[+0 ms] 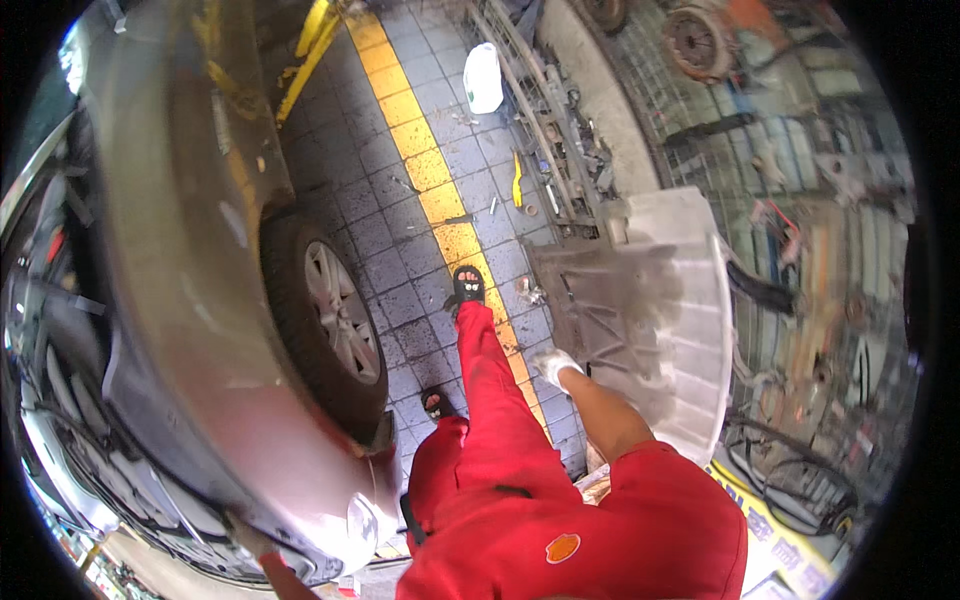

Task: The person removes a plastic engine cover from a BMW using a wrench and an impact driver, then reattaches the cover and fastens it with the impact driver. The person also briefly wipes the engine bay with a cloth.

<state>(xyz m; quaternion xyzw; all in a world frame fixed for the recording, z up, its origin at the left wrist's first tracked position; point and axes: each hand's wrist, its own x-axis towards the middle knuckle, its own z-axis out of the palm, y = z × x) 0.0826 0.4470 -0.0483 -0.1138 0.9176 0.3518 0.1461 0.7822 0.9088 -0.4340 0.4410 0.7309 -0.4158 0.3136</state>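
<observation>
My right hand (554, 367), in a white glove with soiled fingertips, hangs at my side above the tiled floor. Its fingers look loose and nothing shows in them. Close beside it on the right stands a large pale grey moulded panel (690, 300). My left hand (248, 537), also gloved, is low on the left at the front edge of a car (200, 300) with its engine bay exposed. Its fingers are dim and blurred, so whether it touches the car or holds anything is unclear.
The car's front wheel (340, 310) is at my left. A yellow stripe (430, 180) runs along the floor under my foot. Ahead lie a white jug (483, 78), a yellow-handled tool (517, 180) and small parts. Yellow lift arms (310, 60) stand far left; racks of parts (800, 200) line the right.
</observation>
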